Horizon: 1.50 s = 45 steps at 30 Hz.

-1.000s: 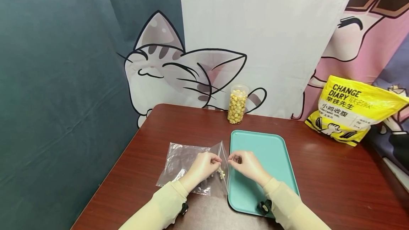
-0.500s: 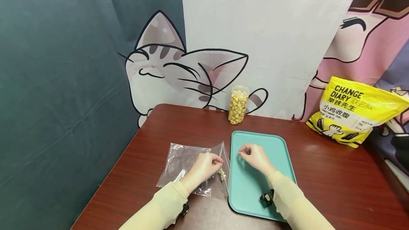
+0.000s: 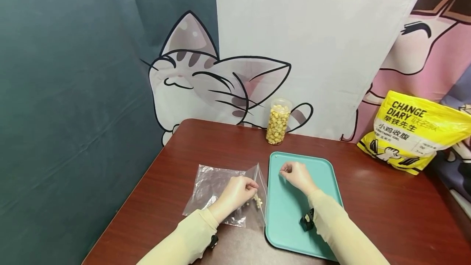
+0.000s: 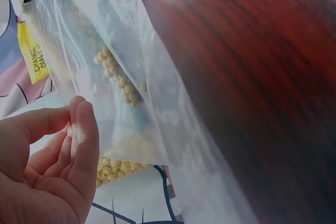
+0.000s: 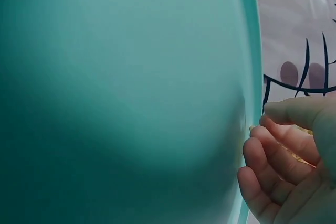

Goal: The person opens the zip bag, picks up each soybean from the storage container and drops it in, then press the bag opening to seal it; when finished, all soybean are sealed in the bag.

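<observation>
Head view shows, low and left of centre, the left hand (image 3: 238, 193) pinching the mouth of a crinkled clear plastic bag (image 3: 217, 187) holding pale round kernels (image 3: 259, 202) on the bench (image 3: 386, 199), while the right hand (image 3: 297, 176), fingers curled with contents indistinct, hovers over the smooth teal tray (image 3: 324, 232).

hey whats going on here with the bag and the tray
A person sits at a dark wooden table. Their left hand pinches the raised open edge of a clear zip bag that holds a few small yellow pieces. Their right hand hovers over the far end of a teal tray, fingers loosely curled; whether it holds anything is hard to tell. A jar of similar yellow pieces stands at the far edge, and a yellow pouch leans at the right.
</observation>
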Tool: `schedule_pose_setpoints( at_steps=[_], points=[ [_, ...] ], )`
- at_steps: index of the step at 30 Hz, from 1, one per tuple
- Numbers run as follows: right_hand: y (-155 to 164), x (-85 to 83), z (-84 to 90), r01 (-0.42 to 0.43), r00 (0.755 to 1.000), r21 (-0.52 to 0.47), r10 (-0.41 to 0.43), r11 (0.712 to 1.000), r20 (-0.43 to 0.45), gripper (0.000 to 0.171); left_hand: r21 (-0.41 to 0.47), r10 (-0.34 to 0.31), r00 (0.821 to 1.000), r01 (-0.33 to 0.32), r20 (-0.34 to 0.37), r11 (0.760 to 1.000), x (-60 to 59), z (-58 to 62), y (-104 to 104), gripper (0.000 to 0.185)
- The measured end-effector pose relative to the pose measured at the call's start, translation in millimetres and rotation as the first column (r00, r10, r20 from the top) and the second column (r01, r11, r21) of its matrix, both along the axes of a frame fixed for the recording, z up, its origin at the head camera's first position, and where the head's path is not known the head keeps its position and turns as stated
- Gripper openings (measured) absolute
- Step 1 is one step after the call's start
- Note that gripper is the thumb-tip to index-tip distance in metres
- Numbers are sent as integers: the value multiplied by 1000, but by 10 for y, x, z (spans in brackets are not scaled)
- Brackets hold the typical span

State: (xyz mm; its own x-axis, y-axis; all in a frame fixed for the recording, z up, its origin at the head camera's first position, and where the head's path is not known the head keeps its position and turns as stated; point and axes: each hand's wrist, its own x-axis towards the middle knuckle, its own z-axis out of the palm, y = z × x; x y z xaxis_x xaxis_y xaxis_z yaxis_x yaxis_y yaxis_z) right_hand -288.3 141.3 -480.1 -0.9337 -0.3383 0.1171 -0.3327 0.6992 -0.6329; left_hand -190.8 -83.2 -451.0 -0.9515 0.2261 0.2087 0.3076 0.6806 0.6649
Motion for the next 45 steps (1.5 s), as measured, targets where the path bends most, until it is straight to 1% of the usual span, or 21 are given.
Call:
schedule_pose_setpoints(
  at_steps=[4, 8, 13, 23, 27, 31, 34, 39, 45],
  points=[
    [22, -81, 3, 18, 1000, 23, -18, 1000, 13, 4, -4, -2, 1000, 2, -6, 1000, -4, 2, 2, 18],
    [23, -133, 28, 32, 998, 28, -33, 999, 45, 5, -9, 0, 1000, 0, -11, 1000, -9, -4, 2, 17],
    [-3, -209, 41, 44, 995, 40, -48, 998, 83, 7, -12, 11, 1000, -10, 6, 1000, -13, -12, 6, 16],
    [-75, -386, -20, 75, 995, 28, -77, 997, 70, 10, 6, 20, 1000, -20, 17, 1000, 1, -19, 1, 18],
    [-100, -430, -52, 80, 994, 20, -81, 997, 66, 12, 5, 20, 1000, -20, 3, 1000, 8, -18, 3, 17],
    [-139, -493, -94, 80, 996, 30, -81, 996, 33, 17, 13, 17, 1000, -17, 6, 1000, 22, -15, -6, 17],
    [-173, -532, -121, 86, 996, 44, -87, 995, 13, 18, 21, 19, 1000, -20, 18, 1000, 36, -26, -17, 18],
    [-212, -570, -123, 95, 995, 64, -96, 993, 5, 16, 15, 23, 1000, -24, 17, 1000, 28, -45, -25, 18],
    [-256, -603, -85, 122, 993, 139, -120, 983, -24, 12, 6, 23, 1000, -23, 13, 1000, -7, -47, -27, 18]
  ],
)
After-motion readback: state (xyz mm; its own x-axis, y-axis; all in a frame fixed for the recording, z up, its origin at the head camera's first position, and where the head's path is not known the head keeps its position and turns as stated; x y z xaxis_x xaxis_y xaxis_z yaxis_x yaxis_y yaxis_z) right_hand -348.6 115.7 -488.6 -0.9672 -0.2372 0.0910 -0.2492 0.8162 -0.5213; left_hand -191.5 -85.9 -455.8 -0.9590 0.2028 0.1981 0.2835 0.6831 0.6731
